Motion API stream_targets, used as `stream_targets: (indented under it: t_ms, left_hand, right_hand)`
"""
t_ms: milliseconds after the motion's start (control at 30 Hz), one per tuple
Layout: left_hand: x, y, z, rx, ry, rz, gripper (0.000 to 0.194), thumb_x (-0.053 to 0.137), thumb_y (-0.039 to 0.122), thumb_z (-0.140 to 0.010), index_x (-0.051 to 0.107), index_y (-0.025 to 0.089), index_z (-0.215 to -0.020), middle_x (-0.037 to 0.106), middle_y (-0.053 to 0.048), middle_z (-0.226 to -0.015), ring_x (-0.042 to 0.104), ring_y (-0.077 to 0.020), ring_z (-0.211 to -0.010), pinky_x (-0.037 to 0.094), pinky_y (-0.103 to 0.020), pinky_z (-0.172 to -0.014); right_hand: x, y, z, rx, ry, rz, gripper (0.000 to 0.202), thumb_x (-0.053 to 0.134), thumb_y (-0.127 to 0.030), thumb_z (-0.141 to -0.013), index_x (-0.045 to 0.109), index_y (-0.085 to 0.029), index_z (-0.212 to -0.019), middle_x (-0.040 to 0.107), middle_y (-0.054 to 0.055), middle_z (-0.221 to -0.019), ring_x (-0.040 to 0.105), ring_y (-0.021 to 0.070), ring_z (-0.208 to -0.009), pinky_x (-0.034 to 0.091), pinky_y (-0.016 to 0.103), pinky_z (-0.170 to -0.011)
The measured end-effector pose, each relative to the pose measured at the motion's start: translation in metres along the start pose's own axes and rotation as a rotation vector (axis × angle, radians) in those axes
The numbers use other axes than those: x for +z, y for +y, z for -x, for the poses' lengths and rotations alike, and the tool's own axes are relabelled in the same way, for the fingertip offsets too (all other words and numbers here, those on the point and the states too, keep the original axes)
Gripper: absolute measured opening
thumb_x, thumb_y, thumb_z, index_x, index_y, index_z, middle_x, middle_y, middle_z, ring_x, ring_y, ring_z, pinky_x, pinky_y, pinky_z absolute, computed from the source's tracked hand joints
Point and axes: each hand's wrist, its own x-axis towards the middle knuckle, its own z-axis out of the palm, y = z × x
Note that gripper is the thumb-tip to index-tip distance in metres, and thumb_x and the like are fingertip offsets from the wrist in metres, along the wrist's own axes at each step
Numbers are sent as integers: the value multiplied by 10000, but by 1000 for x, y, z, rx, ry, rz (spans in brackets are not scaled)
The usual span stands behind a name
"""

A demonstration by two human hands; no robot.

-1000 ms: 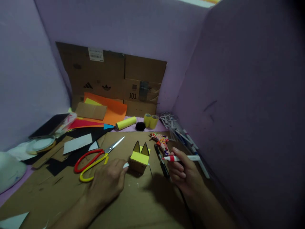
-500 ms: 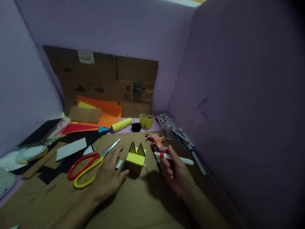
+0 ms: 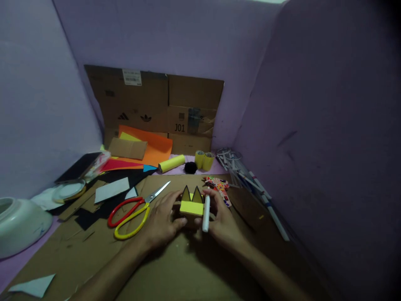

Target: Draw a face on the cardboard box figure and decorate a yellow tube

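Note:
A small cardboard box [image 3: 191, 208] with a yellow top and two pointed, dark-edged ears stands in front of me. My left hand [image 3: 162, 221] is closed on its left side, thumb at the front. On the opposite side, my right hand [image 3: 223, 220] holds a white marker [image 3: 206, 213] upright along the box, and its thumb and fingers also press the box. The box's lower part is in shadow and partly covered by my fingers. Left of my left hand lie large scissors [image 3: 142, 208] with one red and one yellow handle, blades apart.
Several white pens and markers [image 3: 266, 202] lie along the right wall, near a patterned paper piece [image 3: 219, 184]. At the back are a yellow roll [image 3: 171, 163], two yellow tubes [image 3: 204, 160] and orange paper [image 3: 156, 146]. A white bowl [image 3: 23, 225] sits far left.
Both hands have come together on the box. The marker in my right hand has turned from lying sideways to upright beside it. The view has shifted left.

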Motion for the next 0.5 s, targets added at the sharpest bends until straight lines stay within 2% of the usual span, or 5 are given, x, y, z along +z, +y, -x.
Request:
stream_targets:
  t_ms: [100,200,300,433,500]
  left_hand:
    - [-6,11,8,-13,12,123,638,611,404,-805,441,147,-1363,561,-175,-1341,559,-347,-1200,489,-490,-958]
    - [-4,18,19,-86,-58,486,713,677,423,-788,387,163,-1386,564,-164,-1335,546,-336,-1218,493,-435,-961]
    - [6,11,26,-207,-108,821,805,768,365,-713,359,168,-1378,555,-167,-1354,550,-318,-1220,454,-424,-1010]
    - [20,-4,30,-291,-130,971,869,816,331,-636,381,184,-1374,533,-156,-1389,513,-333,-1265,423,-437,-1044]
    - [23,-6,31,-293,-131,1000,924,820,316,-634,333,190,-1409,521,-158,-1400,497,-333,-1281,417,-441,-1052]
  right_hand:
    - [-1,-12,-7,55,0,-120,688,853,-288,-547,481,-258,-1124,631,46,-1070,618,225,-962,499,351,-824]
    - [-4,-19,-9,94,20,-191,638,843,-429,-550,529,-234,-1070,646,17,-908,619,198,-816,500,309,-715]
    - [-4,-17,-6,140,43,-168,622,857,-478,-518,570,-210,-1000,631,11,-864,605,188,-773,486,297,-695]
    - [-4,-10,-2,193,53,-100,593,859,-480,-535,596,-193,-982,639,20,-872,596,191,-780,459,296,-709]
    - [-4,-8,-1,195,45,-66,605,852,-506,-532,603,-190,-984,649,25,-873,595,197,-790,452,302,-717]
